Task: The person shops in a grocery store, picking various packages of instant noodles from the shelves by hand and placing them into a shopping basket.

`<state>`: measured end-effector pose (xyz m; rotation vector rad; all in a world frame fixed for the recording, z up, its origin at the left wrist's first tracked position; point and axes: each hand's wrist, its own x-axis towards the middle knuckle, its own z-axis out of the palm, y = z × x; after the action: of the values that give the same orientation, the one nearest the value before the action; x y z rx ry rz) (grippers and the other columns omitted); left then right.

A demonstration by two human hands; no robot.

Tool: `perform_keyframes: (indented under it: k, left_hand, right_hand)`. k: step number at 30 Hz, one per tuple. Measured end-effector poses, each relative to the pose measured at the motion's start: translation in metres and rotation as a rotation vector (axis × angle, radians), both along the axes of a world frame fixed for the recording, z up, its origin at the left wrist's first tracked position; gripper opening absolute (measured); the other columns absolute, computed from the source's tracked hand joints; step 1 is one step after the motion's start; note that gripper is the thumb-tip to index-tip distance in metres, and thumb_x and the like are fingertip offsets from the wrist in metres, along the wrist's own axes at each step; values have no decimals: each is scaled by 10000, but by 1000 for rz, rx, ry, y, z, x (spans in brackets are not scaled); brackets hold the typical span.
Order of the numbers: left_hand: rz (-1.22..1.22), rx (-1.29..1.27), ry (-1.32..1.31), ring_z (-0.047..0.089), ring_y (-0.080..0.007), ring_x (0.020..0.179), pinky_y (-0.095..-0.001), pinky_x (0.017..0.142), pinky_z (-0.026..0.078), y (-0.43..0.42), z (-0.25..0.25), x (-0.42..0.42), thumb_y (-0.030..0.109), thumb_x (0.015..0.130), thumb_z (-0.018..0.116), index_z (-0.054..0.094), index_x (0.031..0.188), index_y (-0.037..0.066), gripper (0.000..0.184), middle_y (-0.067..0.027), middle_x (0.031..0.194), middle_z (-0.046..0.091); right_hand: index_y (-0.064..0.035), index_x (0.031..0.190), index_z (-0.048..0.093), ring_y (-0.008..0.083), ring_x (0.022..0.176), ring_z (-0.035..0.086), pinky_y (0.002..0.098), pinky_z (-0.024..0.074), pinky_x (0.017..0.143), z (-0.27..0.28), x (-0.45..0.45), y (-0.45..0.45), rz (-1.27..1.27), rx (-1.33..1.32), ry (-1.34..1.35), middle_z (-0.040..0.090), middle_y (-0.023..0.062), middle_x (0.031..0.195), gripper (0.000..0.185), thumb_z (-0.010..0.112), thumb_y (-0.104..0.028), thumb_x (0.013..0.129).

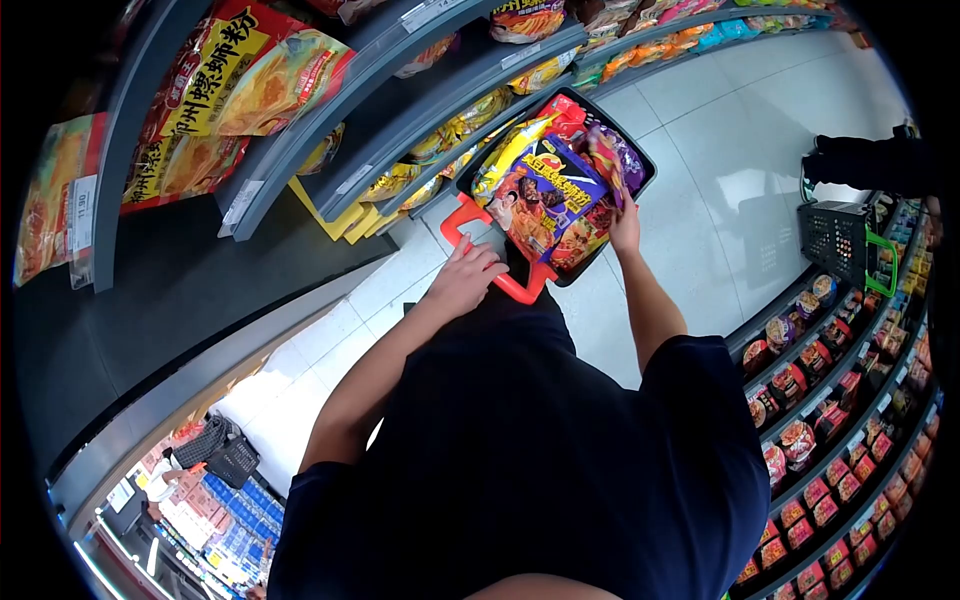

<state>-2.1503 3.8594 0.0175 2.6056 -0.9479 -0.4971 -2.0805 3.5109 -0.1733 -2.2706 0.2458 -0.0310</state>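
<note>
A black shopping basket (651, 165) with a red handle (460, 214) is in front of me, filled with bagged instant noodles. My left hand (464, 278) is closed round the handle on the near side. My right hand (625, 228) pinches the edge of a colourful noodle packet (607, 163) at the basket's right side. Beside it lies a large purple noodle packet (575, 180) with a picture of a noodle bowl. A yellow packet (512, 155) sits along the left, and a red one (567, 112) is at the far end. The lower contents are hidden.
Shelves with bagged noodles (225, 85) rise on the left, close to the basket. On the right are shelves of cup noodles (790, 380). A person's dark-clothed legs (860, 165) and a basket with a green handle (835, 240) are in the tiled aisle (700, 210).
</note>
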Motion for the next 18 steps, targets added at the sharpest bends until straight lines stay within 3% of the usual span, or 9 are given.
perform_keyframes:
  k: [3,4,7,10,15,16,18]
  left_hand:
    - [12,7,35,431,-229,1236,-515,1134,191,0,-2,-2,208,675,767,565,1136,158,506,-37,1138,529]
    - [26,3,16,436,-226,1226,-516,1132,194,-1,-4,-3,234,661,779,567,1121,157,512,-36,1131,528]
    - [61,-8,-45,449,-215,1201,-513,1132,196,-4,-11,-9,300,627,805,580,1073,150,521,-36,1112,528]
    - [96,-9,-104,446,-213,1201,-504,1142,173,-5,-18,-16,351,609,815,602,1035,142,520,-44,1108,532]
    - [257,71,-130,373,-237,1297,-509,1147,143,-16,-19,-33,310,622,809,612,1043,141,495,-65,1226,512]
    - [284,72,-153,363,-236,1308,-512,1147,138,-17,-22,-36,294,626,806,616,1044,142,484,-67,1241,507]
    - [326,42,-161,329,-239,1340,-552,1139,115,-17,-29,-38,248,640,790,644,1037,171,430,-73,1280,489]
  right_hand:
    - [13,1384,316,362,1282,402,377,328,1072,10,-48,0,-187,-83,169,410,228,1382,649,538,52,775]
    - [53,1372,312,371,1294,380,379,309,1087,-18,-69,-9,-224,-158,164,391,242,1385,645,544,41,771]
    - [50,1299,412,377,1223,446,388,355,1051,-32,-121,-29,-261,-163,402,452,254,1310,573,601,-67,772]
    - [19,1200,544,362,1070,581,395,457,942,-32,-172,-42,-130,-156,618,618,233,1111,456,604,-145,778]
    - [12,1149,593,263,1028,622,324,470,906,-12,-255,-59,135,-18,735,669,159,1058,408,593,-200,800]
    - [-14,1164,596,285,1032,623,340,473,901,7,-266,-59,180,-6,755,662,164,1080,429,584,-239,798]
    - [2,1176,578,247,975,644,320,491,864,17,-294,-69,177,117,796,671,162,1044,404,572,-205,829]
